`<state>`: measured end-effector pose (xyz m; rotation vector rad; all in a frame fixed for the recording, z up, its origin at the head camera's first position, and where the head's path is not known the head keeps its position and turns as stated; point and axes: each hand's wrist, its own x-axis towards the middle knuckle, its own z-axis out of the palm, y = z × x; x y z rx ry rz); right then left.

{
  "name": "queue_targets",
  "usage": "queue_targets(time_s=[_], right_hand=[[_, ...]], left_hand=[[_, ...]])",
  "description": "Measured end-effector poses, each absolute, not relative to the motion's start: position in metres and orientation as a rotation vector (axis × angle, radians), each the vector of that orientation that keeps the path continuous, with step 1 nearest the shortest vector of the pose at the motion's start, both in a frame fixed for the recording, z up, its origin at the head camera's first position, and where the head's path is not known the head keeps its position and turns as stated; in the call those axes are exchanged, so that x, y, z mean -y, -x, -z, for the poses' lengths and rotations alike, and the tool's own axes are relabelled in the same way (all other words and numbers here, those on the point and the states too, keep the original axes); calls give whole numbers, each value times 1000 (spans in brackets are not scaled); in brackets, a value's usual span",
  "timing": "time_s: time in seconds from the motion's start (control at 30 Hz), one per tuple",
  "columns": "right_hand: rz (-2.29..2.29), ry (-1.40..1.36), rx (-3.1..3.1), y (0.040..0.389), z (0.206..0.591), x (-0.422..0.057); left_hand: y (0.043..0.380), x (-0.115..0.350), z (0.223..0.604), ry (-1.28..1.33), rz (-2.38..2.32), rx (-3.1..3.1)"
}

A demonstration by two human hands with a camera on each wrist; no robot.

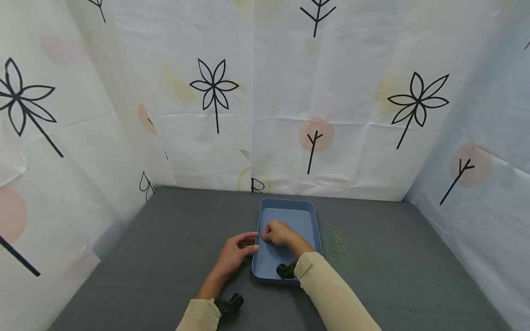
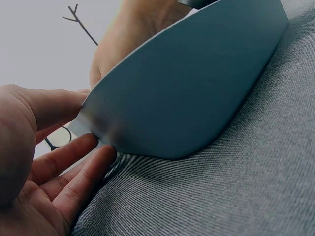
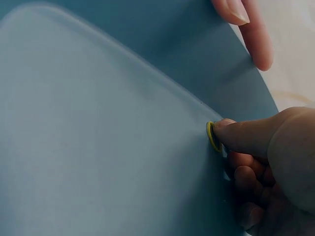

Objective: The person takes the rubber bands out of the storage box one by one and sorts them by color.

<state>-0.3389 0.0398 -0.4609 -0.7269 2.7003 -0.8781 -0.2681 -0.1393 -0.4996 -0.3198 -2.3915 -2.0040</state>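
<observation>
A blue rectangular tray [image 1: 290, 215] lies on the dark cloth. My right hand [image 1: 278, 232] is inside it near the left wall, pinching a small yellow ring [image 3: 212, 136] between thumb and curled fingers, close over the tray floor. The ring is hidden by the hand in the head view. My left hand [image 1: 233, 253] rests at the tray's left side, its fairly straight fingertips [image 2: 104, 156] touching the outer wall and reaching the rim.
Right of the tray, three yellow rings [image 1: 339, 240] lie in a column beside several blue-green rings [image 1: 334, 247]. A dark grey cloth [image 1: 198, 220] covers the table. White patterned sheets [image 1: 273, 92] hang behind and at both sides.
</observation>
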Motion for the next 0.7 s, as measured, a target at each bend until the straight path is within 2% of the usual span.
queue_targets(time_s=[0.3, 0.7], right_hand=[[912, 689, -2685, 338, 461, -41], [855, 770, -2711, 339, 461, -42]], left_hand=[[268, 139, 499, 308, 2012, 2394], [267, 140, 497, 340, 2012, 2387]])
